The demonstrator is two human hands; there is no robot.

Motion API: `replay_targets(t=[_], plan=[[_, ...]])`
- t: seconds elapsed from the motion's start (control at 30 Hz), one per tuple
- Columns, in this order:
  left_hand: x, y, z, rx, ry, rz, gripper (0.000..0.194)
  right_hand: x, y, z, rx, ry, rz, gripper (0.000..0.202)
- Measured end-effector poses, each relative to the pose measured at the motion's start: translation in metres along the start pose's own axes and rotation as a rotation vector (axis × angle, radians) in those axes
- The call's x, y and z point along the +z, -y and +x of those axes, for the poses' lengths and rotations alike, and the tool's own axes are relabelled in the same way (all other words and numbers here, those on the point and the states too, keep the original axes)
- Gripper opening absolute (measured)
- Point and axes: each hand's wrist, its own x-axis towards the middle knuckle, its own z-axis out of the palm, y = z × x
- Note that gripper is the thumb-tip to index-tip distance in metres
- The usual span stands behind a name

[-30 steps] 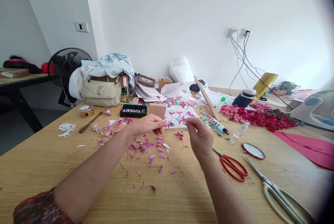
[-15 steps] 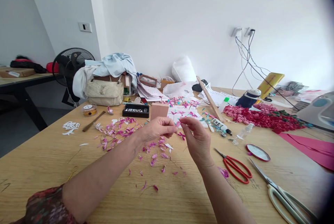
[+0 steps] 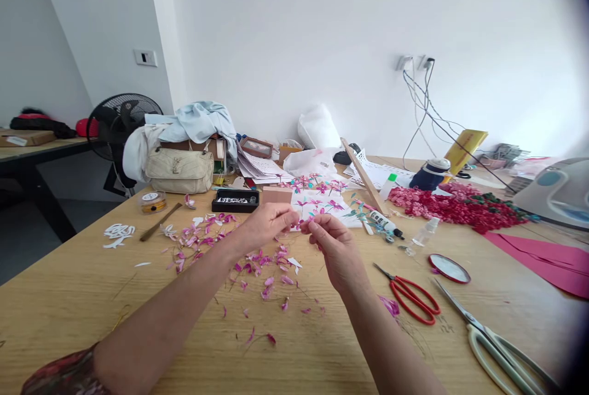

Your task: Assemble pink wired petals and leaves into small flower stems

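Over the middle of the wooden table, my left hand and my right hand almost touch at the fingertips. Both are closed in a pinch around a small pink petal, which is mostly hidden by the fingers. Loose pink and purple petals, some with thin wire stems, lie scattered beneath and to the left of my hands. Behind them, finished-looking pink flowers rest on a white sheet, next to a pinkish wooden block.
Red-handled scissors and larger pale-handled scissors lie at the right. Nearby are a round red-rimmed dish, a glue bottle and a spray bottle. A black tray and a beige bag stand at the back left.
My hands have shifted slightly left, and the right fingertips have come down and in toward the left ones. The camera view has also turned slightly.
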Motion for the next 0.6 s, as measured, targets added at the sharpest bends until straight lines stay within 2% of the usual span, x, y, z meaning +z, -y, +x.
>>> replay_targets(t=[0.07,0.17,0.27,0.43,0.5,0.6], plan=[[-0.001,-0.003,-0.001,0.043,-0.035,0.007,0.037,0.001,-0.001,-0.001,-0.002,0.084,-0.022,0.013],[0.003,-0.006,-0.001,0.08,-0.012,0.069,0.033,0.002,-0.002,-0.002,0.016,0.147,-0.038,0.014],[0.007,-0.005,-0.001,0.115,-0.03,0.212,0.026,0.003,-0.002,-0.003,0.071,0.15,-0.041,0.015],[0.009,0.004,0.001,0.379,-0.05,0.517,0.023,0.006,-0.003,-0.002,0.171,0.092,-0.01,0.02],[0.009,0.007,0.002,0.373,-0.058,0.494,0.023,0.006,-0.003,-0.002,0.182,0.085,-0.023,0.021],[0.007,0.011,0.002,0.234,-0.056,0.268,0.024,0.005,-0.003,-0.002,0.197,0.129,-0.043,0.022]])
